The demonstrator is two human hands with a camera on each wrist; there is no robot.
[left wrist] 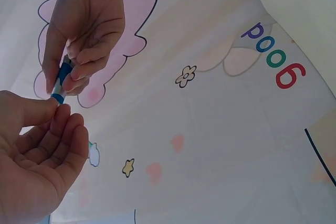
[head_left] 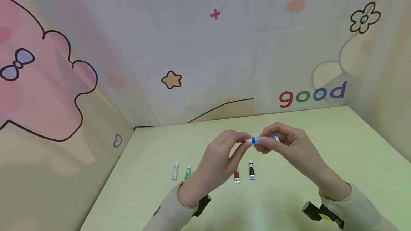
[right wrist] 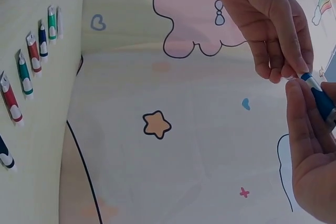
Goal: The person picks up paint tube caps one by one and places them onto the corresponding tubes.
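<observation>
Both hands meet above the table around a small blue-and-white paint tube [head_left: 255,140]. The left hand [head_left: 221,154] pinches its white cap end between thumb and fingertips. The right hand [head_left: 293,143] grips the tube's body, thumb on the near side, with the flat crimped end pointing right. In the left wrist view the tube's blue body [left wrist: 64,73] lies partly behind the fingers. Whether the cap is loose cannot be seen.
Several more paint tubes lie in a row on the pale green table [head_left: 289,202], among them a white tube [head_left: 174,171], a green tube [head_left: 187,172], a red tube [head_left: 237,176] and a black tube [head_left: 252,171]. The left forearm hides part of the row. A printed curtain [head_left: 205,45] hangs behind.
</observation>
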